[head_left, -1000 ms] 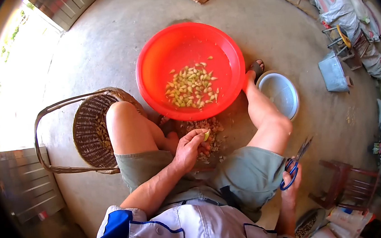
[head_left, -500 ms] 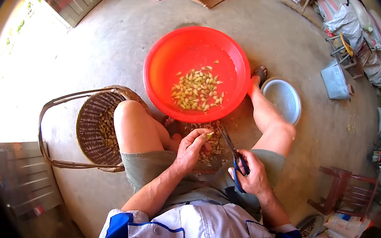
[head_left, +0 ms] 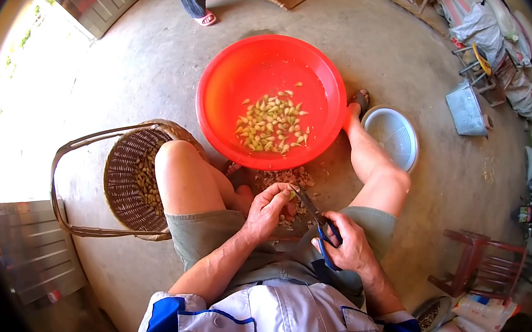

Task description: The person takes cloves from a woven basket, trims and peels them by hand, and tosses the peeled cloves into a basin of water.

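Observation:
My left hand (head_left: 267, 212) pinches a small pale yellow-green bulb (head_left: 292, 194) between thumb and fingertips, above the lap. My right hand (head_left: 347, 242) grips the dark blue handles of a pair of scissors (head_left: 309, 205). The blades reach up and left, their tips at the bulb. Whether they touch it I cannot tell. Just beyond the hands stands a red basin (head_left: 211, 128) with many teardrop-shaped pale bulbs (head_left: 269, 120) in water. Peelings (head_left: 292, 177) lie on the floor between the feet and under the hands.
A wicker basket (head_left: 119, 185) with a tall handle, holding brownish bulbs, stands by my left knee. A white basin (head_left: 396, 135) is beside my right leg. A person in pink sandals (head_left: 206, 19) stands beyond the red basin. A wooden chair (head_left: 477, 264) is at lower right.
The scissors have moved left and up, bringing their tips to the bulb in my left hand. The person in pink sandals has stepped further into view.

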Action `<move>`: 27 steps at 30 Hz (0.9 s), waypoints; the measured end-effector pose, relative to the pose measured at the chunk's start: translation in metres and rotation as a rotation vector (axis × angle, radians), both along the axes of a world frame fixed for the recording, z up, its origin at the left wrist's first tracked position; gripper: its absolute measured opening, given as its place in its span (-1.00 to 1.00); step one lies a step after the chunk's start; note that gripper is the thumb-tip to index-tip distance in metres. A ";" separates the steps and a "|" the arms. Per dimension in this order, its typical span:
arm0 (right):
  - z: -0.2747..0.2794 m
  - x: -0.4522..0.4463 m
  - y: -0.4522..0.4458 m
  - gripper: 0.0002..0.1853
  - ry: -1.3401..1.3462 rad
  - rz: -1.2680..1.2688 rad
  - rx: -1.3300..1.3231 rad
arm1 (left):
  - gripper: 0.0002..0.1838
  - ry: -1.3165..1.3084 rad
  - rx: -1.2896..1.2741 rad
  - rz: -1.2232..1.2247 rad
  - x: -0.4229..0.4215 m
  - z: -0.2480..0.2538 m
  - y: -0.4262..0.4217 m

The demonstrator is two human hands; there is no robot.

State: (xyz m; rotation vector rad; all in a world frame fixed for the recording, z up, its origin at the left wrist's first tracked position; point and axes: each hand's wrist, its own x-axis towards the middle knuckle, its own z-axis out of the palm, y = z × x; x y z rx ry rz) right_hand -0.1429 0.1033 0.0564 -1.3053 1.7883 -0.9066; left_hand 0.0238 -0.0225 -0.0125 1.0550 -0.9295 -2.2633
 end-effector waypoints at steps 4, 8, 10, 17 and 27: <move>0.001 0.001 0.001 -0.48 -0.014 -0.009 0.025 | -0.77 -0.002 0.002 -0.011 0.000 -0.001 0.001; -0.001 0.001 0.001 -0.48 0.007 0.002 0.016 | -0.80 0.006 0.020 -0.035 0.002 -0.001 0.001; -0.003 0.001 0.001 -0.49 0.013 0.003 0.013 | -0.80 0.005 0.018 -0.037 0.002 -0.001 0.001; -0.004 -0.007 0.005 -0.57 0.080 0.057 0.089 | -0.78 -0.028 0.012 -0.045 0.000 -0.003 0.001; -0.018 -0.020 0.028 -0.60 -0.153 -0.025 0.141 | -0.79 0.009 0.126 -0.065 0.000 -0.012 0.002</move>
